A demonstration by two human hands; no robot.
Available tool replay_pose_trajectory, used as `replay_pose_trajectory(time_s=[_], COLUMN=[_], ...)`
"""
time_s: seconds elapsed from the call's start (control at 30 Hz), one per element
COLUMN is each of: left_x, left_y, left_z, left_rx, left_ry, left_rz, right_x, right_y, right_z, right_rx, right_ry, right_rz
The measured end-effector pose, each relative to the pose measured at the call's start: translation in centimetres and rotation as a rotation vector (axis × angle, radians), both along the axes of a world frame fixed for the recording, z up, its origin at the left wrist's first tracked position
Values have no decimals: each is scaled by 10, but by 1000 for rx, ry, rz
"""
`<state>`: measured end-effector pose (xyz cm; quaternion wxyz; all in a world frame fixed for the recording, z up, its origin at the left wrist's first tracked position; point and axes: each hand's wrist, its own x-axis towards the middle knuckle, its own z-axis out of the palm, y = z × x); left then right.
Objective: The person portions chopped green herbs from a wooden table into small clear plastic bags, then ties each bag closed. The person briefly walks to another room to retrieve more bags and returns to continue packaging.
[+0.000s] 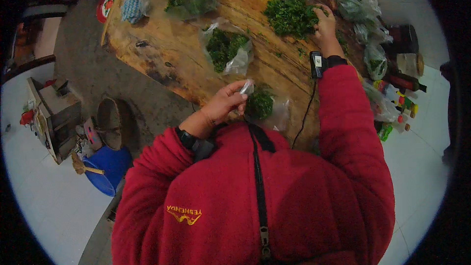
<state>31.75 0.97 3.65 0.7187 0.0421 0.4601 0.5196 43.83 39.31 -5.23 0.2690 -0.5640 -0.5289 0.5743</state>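
Observation:
My left hand pinches the rim of a clear plastic bag at the near edge of the wooden table. Chopped-looking leafy greens lie inside that bag. Farther off, my right hand has its fingers curled into the right side of a loose heap of leafy greens; some of the fingertips are hidden among the leaves. Between the two hands, slightly left, stands another open plastic bag of greens. A third bag of greens sits toward the far left.
The wooden table has scattered leaf bits. A blue checked cloth bundle rests at its left end. Filled plastic bags and bottles line the right side. A black cable hangs from my right wrist. A blue bucket and basket stand left.

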Motion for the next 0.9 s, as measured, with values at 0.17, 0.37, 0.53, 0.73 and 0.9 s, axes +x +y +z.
replay_pose_trajectory(time_s=[0.17,0.37,0.53,0.73,0.9], left_x=[5,11,15,19,21], left_y=[0,-1,-4,-5,-12], left_z=[-2,-4,-3,6,11], left_rx=[44,-12,36,58,55], left_ry=[15,28,-1,-28,2], left_rz=[-39,-12,63,100,134], right_x=[19,37,49,52,47], right_y=[-8,-46,-121,-222,-268], right_z=[19,71,98,85,78], right_rx=[-159,-227,-463,-791,-333], right_ry=[401,877,1072,817,-95], right_rz=[-159,122,421,424,894])
